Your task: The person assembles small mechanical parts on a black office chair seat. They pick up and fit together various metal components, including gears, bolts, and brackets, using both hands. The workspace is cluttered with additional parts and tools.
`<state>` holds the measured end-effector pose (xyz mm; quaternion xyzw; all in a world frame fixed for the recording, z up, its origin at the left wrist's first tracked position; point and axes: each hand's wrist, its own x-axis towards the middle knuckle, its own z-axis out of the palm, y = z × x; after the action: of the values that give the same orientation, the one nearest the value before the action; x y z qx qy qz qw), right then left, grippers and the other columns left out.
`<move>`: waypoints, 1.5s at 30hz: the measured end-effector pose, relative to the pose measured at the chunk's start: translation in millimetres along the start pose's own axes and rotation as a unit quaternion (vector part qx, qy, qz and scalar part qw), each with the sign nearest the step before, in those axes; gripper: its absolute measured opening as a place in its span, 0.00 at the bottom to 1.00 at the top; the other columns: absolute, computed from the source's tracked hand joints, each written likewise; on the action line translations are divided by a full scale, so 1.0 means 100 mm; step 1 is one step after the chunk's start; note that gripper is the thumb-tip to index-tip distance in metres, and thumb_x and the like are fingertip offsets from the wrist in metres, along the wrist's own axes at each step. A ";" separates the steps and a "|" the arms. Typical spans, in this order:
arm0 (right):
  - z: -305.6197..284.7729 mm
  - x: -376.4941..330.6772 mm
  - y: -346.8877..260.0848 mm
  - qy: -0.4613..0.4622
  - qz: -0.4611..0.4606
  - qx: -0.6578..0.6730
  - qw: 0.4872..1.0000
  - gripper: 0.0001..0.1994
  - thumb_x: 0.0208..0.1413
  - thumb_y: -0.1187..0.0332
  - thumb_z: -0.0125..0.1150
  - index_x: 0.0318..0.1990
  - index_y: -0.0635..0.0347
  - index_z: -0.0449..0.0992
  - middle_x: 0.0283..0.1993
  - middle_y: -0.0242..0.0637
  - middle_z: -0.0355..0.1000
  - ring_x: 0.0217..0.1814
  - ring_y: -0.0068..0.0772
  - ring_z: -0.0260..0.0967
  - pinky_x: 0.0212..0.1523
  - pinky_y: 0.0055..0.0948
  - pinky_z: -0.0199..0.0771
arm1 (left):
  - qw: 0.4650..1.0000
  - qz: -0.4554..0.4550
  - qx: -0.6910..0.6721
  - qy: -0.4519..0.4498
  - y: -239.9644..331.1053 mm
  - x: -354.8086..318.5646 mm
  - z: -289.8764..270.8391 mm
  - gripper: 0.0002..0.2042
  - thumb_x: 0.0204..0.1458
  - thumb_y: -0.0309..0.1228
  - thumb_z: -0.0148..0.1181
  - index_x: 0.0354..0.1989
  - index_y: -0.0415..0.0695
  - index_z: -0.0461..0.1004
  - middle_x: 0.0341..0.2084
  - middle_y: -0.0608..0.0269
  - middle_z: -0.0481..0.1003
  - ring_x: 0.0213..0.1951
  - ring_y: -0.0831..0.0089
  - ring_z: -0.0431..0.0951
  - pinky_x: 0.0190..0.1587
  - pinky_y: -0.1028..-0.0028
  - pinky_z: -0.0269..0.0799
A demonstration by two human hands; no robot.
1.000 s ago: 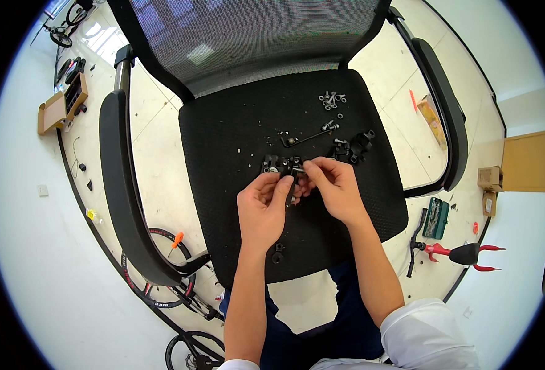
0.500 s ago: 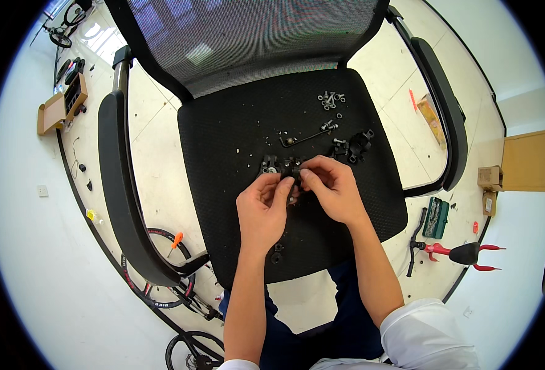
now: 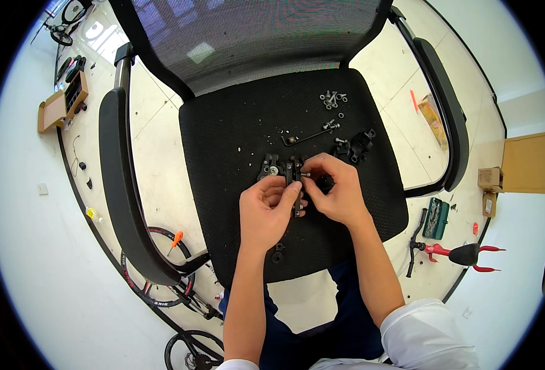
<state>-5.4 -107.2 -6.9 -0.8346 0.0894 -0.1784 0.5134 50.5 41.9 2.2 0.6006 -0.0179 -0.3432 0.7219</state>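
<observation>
"Thumb and fingers of the left hand (image 3: pixel 264 213) curled round a narrow black part (image 3: pixel 289 171), gap taken up by the piece itself. Right at the fingertips, above the seat (image 3: pixel 217 191)!"

"And across from it?"

"Right hand (image 3: pixel 339 191) drawn into a tight pinch, thumb against forefinger, on a small silvery bolt (image 3: pixel 305 174), by the look of it. Aimed at the side of the black part. Touching, or just short? Cannot tell at this size."

"Nervy spot, then?"

"Very! Easy to drop, with so little metal to grip. Possible bounce off the seat, down to the floor (image 3: pixel 398 114). Also possibly skewed, from any tilt in the left-hand hold."

"Other hazards close by?"

"Plenty. Hex key (image 3: pixel 312 135) just beyond the right fingertips, liable to a knock from a careless reach. Loose bolts and washers (image 3: pixel 332 99) farther out past the same hand: similar-looking, so easily mixed up. Small black rings (image 3: pixel 277 253) just inside the left wrist, exposed to a sweep of the forearm."

"And beyond the left knuckles?"

"Another black assembly (image 3: pixel 268 167), very near. Easily nudged by a wide turn of the hand."
</observation>
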 end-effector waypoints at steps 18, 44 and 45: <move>-0.03 0.00 -0.02 -0.013 0.166 0.274 0.947 0.05 0.59 0.76 0.58 0.41 0.68 0.72 0.35 0.37 0.74 0.35 0.23 0.73 0.34 0.22 0.75 | 0.992 0.100 0.063 0.042 -0.09 0.04 -0.05 0.05 0.54 0.21 0.61 0.35 0.30 0.75 0.27 0.58 0.79 0.31 0.79 0.80 0.34 0.81 0.74; -0.06 0.03 -0.05 -0.023 0.214 0.294 0.931 0.16 0.54 0.76 0.61 0.50 0.65 0.68 0.49 0.40 0.68 0.38 0.24 0.71 0.39 0.24 0.75 | 0.996 0.077 0.039 0.037 -0.08 0.04 -0.04 0.05 0.55 0.21 0.60 0.36 0.31 0.75 0.28 0.59 0.79 0.32 0.78 0.79 0.35 0.81 0.75; -0.05 0.02 -0.01 -0.044 0.233 0.276 0.932 0.15 0.55 0.76 0.60 0.49 0.65 0.69 0.49 0.40 0.68 0.38 0.24 0.71 0.39 0.24 0.74 | 0.996 0.077 0.040 0.036 -0.07 0.03 -0.04 0.05 0.55 0.21 0.60 0.36 0.31 0.75 0.28 0.59 0.79 0.33 0.78 0.80 0.35 0.81 0.75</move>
<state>-5.3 -111.7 -3.1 -0.6228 0.2060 -0.0350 0.7539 51.4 43.0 -5.9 0.6378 -0.0517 -0.2635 0.7219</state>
